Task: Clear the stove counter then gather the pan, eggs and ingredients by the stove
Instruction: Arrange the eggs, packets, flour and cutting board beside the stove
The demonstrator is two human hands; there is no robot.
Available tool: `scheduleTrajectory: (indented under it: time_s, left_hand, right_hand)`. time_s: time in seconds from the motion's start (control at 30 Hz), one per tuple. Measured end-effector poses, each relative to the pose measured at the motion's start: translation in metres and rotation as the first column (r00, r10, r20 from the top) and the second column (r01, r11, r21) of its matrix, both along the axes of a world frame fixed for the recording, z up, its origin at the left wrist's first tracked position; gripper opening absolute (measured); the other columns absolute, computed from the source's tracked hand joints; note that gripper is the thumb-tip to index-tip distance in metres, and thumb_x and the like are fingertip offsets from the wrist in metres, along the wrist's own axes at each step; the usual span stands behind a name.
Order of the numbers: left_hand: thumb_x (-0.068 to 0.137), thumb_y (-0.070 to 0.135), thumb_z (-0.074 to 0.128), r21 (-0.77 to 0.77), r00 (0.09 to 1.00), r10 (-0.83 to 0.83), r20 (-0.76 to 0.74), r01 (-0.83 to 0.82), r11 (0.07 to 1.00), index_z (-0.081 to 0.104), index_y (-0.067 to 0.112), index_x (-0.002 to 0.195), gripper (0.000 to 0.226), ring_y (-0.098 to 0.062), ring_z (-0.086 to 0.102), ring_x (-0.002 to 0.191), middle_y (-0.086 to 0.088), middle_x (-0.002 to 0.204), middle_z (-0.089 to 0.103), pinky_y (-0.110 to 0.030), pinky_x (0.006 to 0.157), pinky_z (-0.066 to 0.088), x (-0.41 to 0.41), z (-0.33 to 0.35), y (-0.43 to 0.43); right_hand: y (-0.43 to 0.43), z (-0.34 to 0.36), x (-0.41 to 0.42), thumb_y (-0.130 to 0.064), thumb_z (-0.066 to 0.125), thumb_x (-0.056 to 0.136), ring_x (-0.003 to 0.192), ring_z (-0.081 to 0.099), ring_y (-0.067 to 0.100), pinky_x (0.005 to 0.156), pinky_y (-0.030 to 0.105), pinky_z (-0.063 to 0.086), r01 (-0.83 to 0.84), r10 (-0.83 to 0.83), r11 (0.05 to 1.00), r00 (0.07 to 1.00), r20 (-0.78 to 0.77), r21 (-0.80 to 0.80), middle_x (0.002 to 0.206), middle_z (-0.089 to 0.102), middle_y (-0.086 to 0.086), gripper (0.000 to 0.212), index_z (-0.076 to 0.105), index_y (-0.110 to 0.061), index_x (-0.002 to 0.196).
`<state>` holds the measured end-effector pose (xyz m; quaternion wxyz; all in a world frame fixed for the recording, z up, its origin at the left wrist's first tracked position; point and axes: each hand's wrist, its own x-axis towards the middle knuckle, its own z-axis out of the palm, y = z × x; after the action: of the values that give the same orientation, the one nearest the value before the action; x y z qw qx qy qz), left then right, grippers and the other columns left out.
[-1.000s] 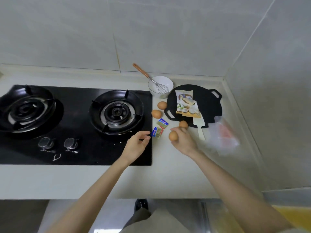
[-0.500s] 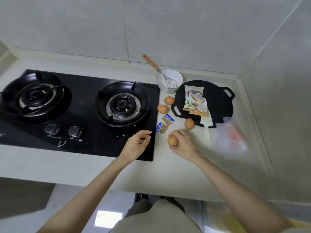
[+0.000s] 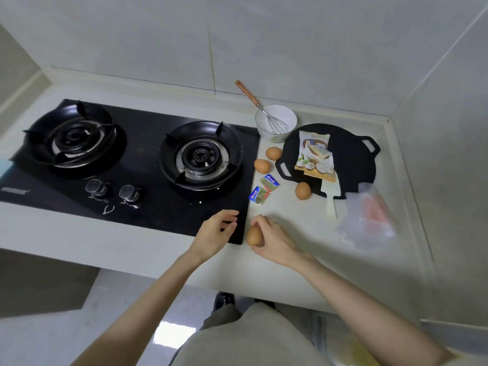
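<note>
Head view: right hand (image 3: 274, 244) grips a smooth brown egg (image 3: 254, 235) just beside the front right corner of the stove (image 3: 148, 207), low over the table (image 3: 317, 231); left hand (image 3: 215, 233) hovers over that corner, fingers loosely spread, holding nothing.

A flat black pan (image 3: 351, 157) with two loop handles sits on the pale surface (image 3: 303, 223), a printed packet (image 3: 315, 157) lying on it. Three brown eggs (image 3: 261, 166) rest beside its rim. The right grip (image 3: 273, 241) holds a fourth egg (image 3: 254, 235). Two sachets (image 3: 264, 192) lie nearby.
</note>
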<state>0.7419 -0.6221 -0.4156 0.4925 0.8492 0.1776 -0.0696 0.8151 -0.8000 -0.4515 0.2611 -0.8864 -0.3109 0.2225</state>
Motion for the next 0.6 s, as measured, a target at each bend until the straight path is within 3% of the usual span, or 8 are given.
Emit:
scheduleTrajectory:
  time_s: [0.33, 0.5, 0.6]
  left_hand:
    - [0.093, 0.016, 0.057, 0.008, 1.0, -0.005, -0.02, 0.005, 1.0, 0.054, 0.023, 0.128, 0.036, -0.011, 0.06, 0.1, 0.004, 0.119, 0.062, -0.023, 0.089, 0.047, -0.001, -0.005, -0.007]
    - [0.08, 0.024, 0.074, 0.091, 0.985, -0.155, -0.078, 0.161, 0.983, 0.048, 0.024, 0.135, 0.06, -0.012, 0.051, 0.104, 0.002, 0.125, 0.053, -0.026, 0.091, 0.046, 0.002, -0.016, -0.012]
    - [0.073, 0.022, 0.079, 0.157, 0.963, -0.249, -0.103, 0.263, 0.952, 0.046, 0.025, 0.136, 0.071, -0.014, 0.049, 0.106, 0.002, 0.127, 0.049, -0.029, 0.095, 0.045, 0.002, -0.024, -0.016]
  right_hand:
    - [-0.014, -0.004, 0.01, -0.026, 0.074, 0.074, 0.09, 0.052, 0.009, 0.08, 0.031, 0.05, 0.012, -0.008, 0.996, 0.999, -0.045, 0.084, 0.119, 0.044, -0.014, 0.054, 0.048, -0.029, 0.122]
    - [-0.034, 0.011, 0.038, -0.017, 0.073, 0.077, 0.092, 0.051, 0.01, 0.081, 0.029, 0.048, 0.083, -0.079, 0.993, 0.996, -0.045, 0.089, 0.12, 0.043, -0.012, 0.054, 0.049, -0.028, 0.124]
    - [-0.047, 0.011, 0.065, -0.007, 0.069, 0.078, 0.098, 0.049, 0.016, 0.089, 0.032, 0.044, 0.216, -0.222, 0.972, 0.973, 0.062, 0.095, 0.125, 0.042, -0.001, 0.05, 0.052, -0.018, 0.124]
